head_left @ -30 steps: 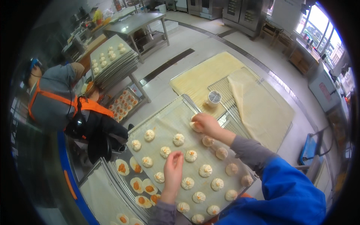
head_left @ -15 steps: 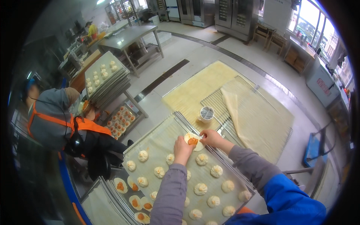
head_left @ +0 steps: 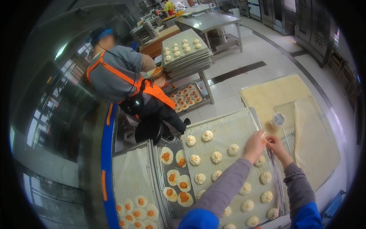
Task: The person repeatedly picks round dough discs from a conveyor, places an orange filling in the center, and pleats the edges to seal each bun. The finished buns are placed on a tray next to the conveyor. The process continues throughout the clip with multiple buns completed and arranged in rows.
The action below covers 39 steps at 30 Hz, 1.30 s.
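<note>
Over the right edge of a paper-lined tray [head_left: 237, 128], my left hand [head_left: 254, 147] cups a dough wrapper with orange filling [head_left: 264, 141]; only a sliver of it shows. The fingers of my right hand [head_left: 278, 147] are pinched at the wrapper's edge on the side away from my left hand. Pleated buns [head_left: 216, 157] stand in rows on the tray under my forearms, which hide some of them. To the left, flat wrappers topped with orange filling [head_left: 184, 183] lie on a dark tray, partly beneath the paper-lined one.
Another lined tray [head_left: 131, 168] with filled wrappers stands at the lower left. A co-worker [head_left: 122, 74] in an orange apron holds a filled wrapper beside stacked trays of buns [head_left: 187, 63]. On the right, a white cup [head_left: 278, 120] stands near a wire rack and pale sheets.
The view has swung left, so the co-worker and the filled wrappers show more fully. My hands have drawn closer together around the wrapper, which is now mostly hidden.
</note>
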Available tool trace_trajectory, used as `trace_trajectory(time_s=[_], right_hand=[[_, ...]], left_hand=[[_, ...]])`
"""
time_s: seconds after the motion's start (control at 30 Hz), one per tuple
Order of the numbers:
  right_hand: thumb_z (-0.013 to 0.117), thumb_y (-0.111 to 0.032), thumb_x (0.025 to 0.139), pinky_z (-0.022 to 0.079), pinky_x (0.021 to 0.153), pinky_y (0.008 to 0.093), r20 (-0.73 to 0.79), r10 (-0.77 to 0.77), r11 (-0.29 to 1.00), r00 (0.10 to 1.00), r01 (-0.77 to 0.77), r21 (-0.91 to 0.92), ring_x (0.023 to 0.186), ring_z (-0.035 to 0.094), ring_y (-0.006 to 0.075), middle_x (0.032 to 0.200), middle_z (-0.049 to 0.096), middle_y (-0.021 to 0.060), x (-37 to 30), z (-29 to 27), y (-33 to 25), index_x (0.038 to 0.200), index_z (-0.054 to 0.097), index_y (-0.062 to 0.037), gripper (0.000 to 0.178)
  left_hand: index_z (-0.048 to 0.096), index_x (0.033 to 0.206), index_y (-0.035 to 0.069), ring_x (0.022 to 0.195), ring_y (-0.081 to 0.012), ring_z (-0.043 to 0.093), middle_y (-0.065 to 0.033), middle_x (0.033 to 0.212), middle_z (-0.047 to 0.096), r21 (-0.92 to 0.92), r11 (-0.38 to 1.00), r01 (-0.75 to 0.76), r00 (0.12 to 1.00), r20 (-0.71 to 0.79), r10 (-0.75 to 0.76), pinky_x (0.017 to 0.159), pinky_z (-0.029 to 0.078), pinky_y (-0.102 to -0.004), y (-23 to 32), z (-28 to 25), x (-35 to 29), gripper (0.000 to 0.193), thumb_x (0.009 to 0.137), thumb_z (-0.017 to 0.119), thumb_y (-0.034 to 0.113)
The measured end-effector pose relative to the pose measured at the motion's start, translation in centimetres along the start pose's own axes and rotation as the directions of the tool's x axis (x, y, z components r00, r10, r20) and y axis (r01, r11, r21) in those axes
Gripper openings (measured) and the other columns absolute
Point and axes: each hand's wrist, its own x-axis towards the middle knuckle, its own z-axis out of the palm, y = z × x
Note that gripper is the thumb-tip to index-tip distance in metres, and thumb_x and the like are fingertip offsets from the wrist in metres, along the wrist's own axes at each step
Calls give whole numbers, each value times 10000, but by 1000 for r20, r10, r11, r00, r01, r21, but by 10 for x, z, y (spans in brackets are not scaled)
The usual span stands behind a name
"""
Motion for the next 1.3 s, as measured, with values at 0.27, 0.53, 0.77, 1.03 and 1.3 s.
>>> trace_trajectory(time_s=[0.27, 0.53, 0.77, 1.03, 1.3], right_hand=[[636, -142, 972, 520, 875, 307, 233, -181, 949, 956, 108, 297, 1069, 616, 122, 1140, 688, 36, -41, -22, -68, 1257, 638, -8, 316], [694, -182, 953, 492, 611, 240, 340, -33, 893, 940, -125, 433, 698, 605, 87, 876, 679, 28, -169, -2, -155, 1066, 688, -1, 214], [723, -269, 957, 497, 589, 247, 495, 16, 996, 869, 28, -82, 663, 605, 70, 774, 663, -4, -242, 61, -158, 1066, 738, -42, 252], [685, -209, 989, 494, 610, 244, 751, 156, 945, 641, -318, 75, 679, 598, 65, 805, 648, -9, -327, 122, -123, 1077, 700, -43, 189], [678, -129, 961, 509, 741, 348, 613, -360, 915, 703, 393, 88, 831, 631, 207, 903, 630, 92, -370, 167, -127, 1081, 665, -24, 160]], left_hand=[[524, 1368, 27, 1227, -238, 586, -139, 1335, 589, -434, 891, 137, 991, 68, -119, 981, 511, -366, 44, -35, -13, 497, 931, 714, 168], [471, 1461, -1, 1233, -195, 583, -85, 1375, 581, -963, -93, 253, 953, 265, -149, 1031, 488, -326, 113, -134, -140, 464, 1081, 518, 262], [419, 1468, 30, 1275, -276, 568, -122, 1422, 548, -860, 49, 508, 740, 407, -536, 1016, 517, -479, 100, -156, -275, 462, 1112, 420, 325], [467, 1387, -12, 1033, -180, 657, -120, 1224, 621, -749, 392, 534, 777, 251, -578, 766, 614, -324, 102, -195, -388, 451, 977, 647, 43], [464, 1342, -3, 1046, -170, 626, -116, 1206, 605, -806, 341, 483, 685, 105, -721, 850, 567, -287, 95, -201, -452, 422, 987, 667, 101]])
